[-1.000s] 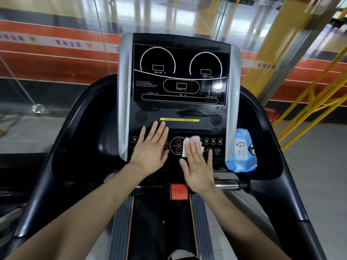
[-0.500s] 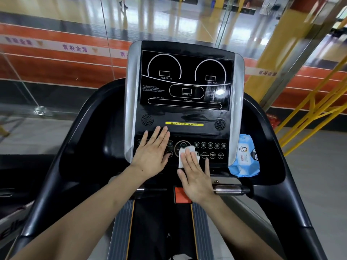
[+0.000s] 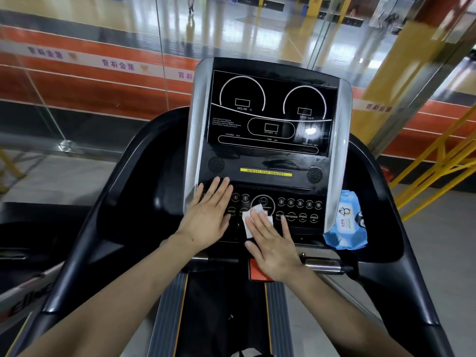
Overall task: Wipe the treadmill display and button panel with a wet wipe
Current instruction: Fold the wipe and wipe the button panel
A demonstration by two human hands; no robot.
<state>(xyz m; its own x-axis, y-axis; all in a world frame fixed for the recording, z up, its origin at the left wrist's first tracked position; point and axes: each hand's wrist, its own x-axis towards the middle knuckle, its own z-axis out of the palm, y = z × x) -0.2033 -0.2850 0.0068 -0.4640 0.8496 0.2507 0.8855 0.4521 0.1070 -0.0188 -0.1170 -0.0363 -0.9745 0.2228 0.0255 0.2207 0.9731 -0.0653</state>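
Note:
The treadmill's black display point(image 3: 273, 112) stands upright in a silver frame, with the button panel point(image 3: 300, 210) below it. A white wet wipe point(image 3: 253, 216) lies on the middle of the button panel, near the round start button. My right hand point(image 3: 273, 243) lies flat on the wipe, fingers together, and presses it against the panel. My left hand point(image 3: 210, 215) rests flat on the left part of the button panel with fingers spread and nothing in it.
A blue pack of wet wipes point(image 3: 346, 222) sits in the right side tray of the console. An orange safety key block point(image 3: 257, 273) and a chrome handlebar point(image 3: 324, 265) lie under my right wrist. Glass walls stand behind the treadmill, yellow railings point(image 3: 438, 161) at the right.
My right hand has slid the wipe leftward across the button panel, uncovering the buttons at the right. My left hand has stayed flat on the left part of the panel.

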